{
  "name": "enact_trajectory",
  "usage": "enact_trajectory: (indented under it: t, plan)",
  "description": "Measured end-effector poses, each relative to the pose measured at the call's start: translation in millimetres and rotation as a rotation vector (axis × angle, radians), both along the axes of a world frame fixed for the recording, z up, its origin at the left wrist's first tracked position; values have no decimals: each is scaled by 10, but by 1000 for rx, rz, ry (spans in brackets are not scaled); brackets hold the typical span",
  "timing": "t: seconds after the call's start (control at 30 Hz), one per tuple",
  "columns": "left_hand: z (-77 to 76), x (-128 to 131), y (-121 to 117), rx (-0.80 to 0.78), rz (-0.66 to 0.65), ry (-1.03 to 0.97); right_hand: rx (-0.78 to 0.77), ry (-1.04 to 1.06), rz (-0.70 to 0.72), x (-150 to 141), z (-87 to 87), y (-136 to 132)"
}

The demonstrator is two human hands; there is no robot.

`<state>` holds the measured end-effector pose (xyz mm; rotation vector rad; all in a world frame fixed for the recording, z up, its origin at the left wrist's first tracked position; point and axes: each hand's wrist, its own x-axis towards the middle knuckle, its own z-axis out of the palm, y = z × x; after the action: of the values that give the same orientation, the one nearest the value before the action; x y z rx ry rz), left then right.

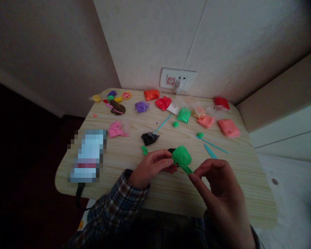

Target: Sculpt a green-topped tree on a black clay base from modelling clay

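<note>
Between my two hands, above the table's near half, is a rounded lump of green modelling clay (pixel 181 155). My left hand (pixel 155 164) grips it from the left, with something dark partly hidden behind the fingers. A thin leaf-like strip of green clay (pixel 186 168) slants down from the lump. Thumb and forefinger of my right hand (pixel 217 186) pinch the strip's lower end. Just beyond my left hand, a small green clay piece (pixel 144 150) lies on the wood. A blue plastic knife (pixel 210 151) rests beyond my right hand.
A phone (pixel 89 155) with a blurred screen lies at the left, its cable hanging off the edge. Clay packets, including black (pixel 150 138), pink (pixel 118 128) and salmon (pixel 229 127), spread across the table (pixel 248 193). A brown clay figure (pixel 116 107) sits far left. A wall socket (pixel 178 79) is behind.
</note>
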<state>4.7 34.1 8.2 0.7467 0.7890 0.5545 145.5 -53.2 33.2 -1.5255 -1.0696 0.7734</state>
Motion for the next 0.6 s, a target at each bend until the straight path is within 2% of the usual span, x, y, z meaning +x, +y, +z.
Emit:
enact_trajectory:
  t: [0.23,0.6]
  plan:
    - [-5,-10,-6,-35,-9,-36,40,1,16,-105,-46,5]
    - [5,19,6,-22,-44,-30,41,-38,10,-90,-67,18]
